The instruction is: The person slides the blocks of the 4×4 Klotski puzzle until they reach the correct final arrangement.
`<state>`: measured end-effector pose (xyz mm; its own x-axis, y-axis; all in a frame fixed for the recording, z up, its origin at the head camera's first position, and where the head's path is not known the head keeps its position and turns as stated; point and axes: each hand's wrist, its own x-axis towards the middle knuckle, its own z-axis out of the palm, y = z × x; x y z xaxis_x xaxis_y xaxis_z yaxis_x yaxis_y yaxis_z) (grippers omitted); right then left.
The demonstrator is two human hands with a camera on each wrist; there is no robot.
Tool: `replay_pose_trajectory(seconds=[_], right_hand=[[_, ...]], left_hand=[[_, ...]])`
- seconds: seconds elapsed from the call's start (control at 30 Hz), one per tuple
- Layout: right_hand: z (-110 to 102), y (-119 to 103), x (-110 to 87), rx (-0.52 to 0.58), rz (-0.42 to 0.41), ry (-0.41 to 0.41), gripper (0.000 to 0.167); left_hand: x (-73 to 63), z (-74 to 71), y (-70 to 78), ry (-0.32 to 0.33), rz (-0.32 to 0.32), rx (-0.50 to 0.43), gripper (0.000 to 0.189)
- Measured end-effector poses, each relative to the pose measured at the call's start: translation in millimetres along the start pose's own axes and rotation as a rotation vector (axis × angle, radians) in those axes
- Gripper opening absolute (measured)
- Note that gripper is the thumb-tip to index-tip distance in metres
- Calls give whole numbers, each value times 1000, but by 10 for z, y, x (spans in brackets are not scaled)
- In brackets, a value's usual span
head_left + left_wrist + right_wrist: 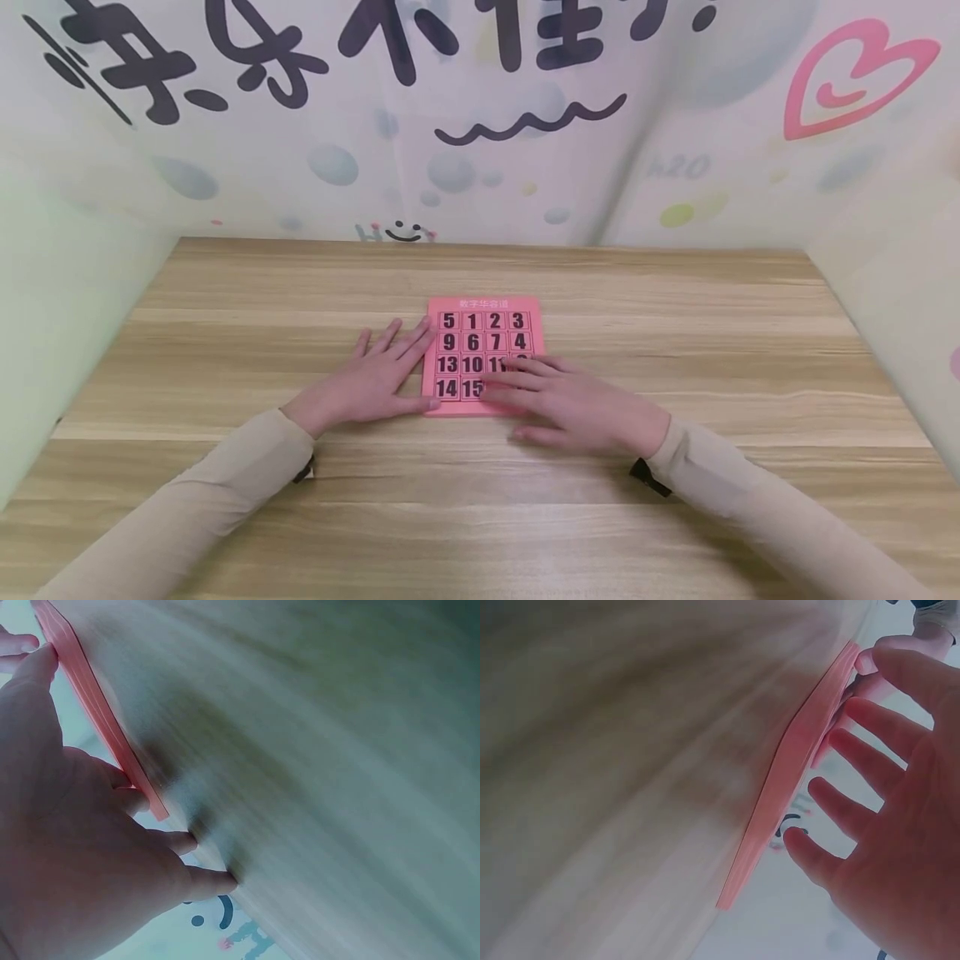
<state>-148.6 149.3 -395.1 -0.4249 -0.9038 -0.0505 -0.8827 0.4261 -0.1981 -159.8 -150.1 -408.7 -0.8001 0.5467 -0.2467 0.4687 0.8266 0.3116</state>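
Note:
A pink sliding number puzzle (442, 304) lies flat on the wooden table, black numerals on its square tiles. Its top row reads 5, 1, 2, 3; below come 9, 6, 7, 4. My left hand (367, 383) is spread along the puzzle's left side, thumb and a fingertip touching the frame, which shows edge-on as a red strip in the left wrist view. Over the lower right tiles reaches my right hand (573, 404), fingers extended and covering that corner. In the right wrist view those fingers (862, 761) stand apart from one another above the puzzle.
The wood-grain table (480, 517) stretches around the puzzle on all sides. Behind it rises a white printed wall (495, 183) with dark lettering, bubbles and a pink heart. Pale walls border the table at left and right.

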Motion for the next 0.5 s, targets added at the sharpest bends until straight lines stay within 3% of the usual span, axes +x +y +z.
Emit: replay_pose_trajectory(seconds=[0.5], right_hand=[[-42,-79,172,-33,7,-61,55]], left_hand=[[-2,5,-21,0,8,7,97]])
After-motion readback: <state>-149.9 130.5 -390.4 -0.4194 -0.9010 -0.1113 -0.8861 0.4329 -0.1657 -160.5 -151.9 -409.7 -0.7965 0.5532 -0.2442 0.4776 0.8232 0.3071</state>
